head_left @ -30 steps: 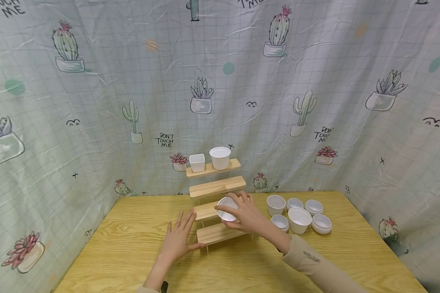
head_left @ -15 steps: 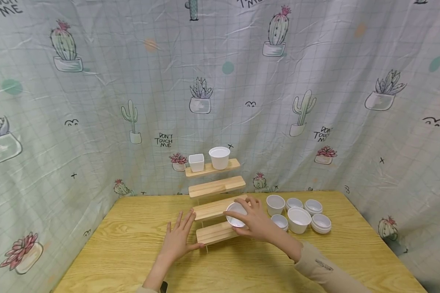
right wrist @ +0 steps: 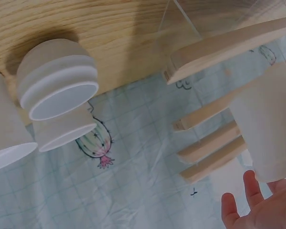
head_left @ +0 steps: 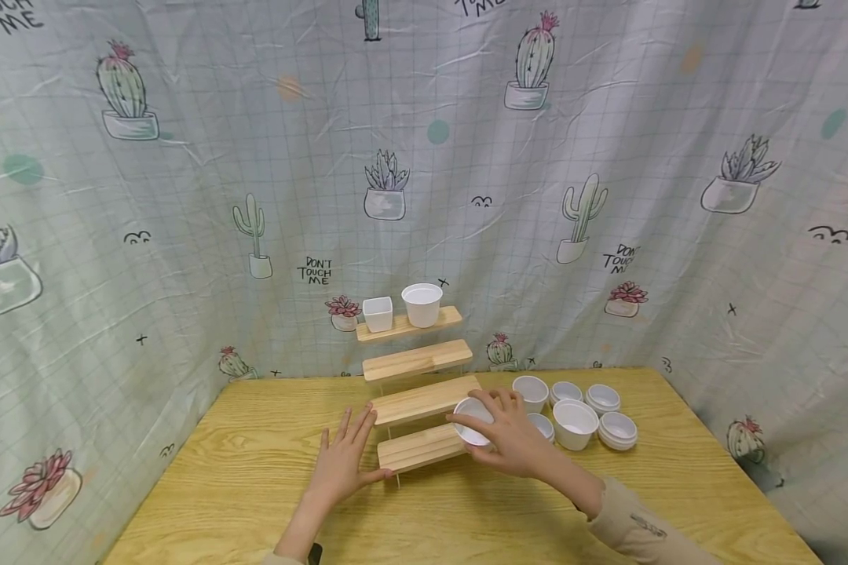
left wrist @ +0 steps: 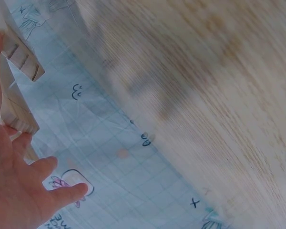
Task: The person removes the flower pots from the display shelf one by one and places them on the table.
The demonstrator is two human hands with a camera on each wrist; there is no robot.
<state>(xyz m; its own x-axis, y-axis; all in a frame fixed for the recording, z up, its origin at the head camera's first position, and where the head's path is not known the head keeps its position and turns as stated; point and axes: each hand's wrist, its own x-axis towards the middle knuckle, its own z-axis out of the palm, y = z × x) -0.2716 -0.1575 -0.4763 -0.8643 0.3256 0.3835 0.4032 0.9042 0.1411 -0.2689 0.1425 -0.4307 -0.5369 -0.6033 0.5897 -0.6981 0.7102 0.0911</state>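
A white round pot (head_left: 470, 417) is gripped at its rim by my right hand (head_left: 514, 438), in front of the right end of the lower tiers of a wooden stepped shelf (head_left: 417, 361). In the right wrist view the pot (right wrist: 269, 121) hangs beside the shelf's tiers, and part of the hand (right wrist: 271, 210) shows under it. My left hand (head_left: 341, 463) rests with spread fingers against the left ends of the lower two tiers. In the left wrist view, fingers of that hand (left wrist: 14, 181) touch the wood.
On the top tier stand a square white pot (head_left: 378, 314) and a round white pot (head_left: 422, 306). Several white pots stand to the right on the table (head_left: 268, 439), among them a tall round pot (head_left: 575, 425). A printed curtain (head_left: 311, 157) hangs behind.
My right hand has carried the pot right and toward me, from over the third tier to the right end of the lower tiers. The left hand stays at the shelf.
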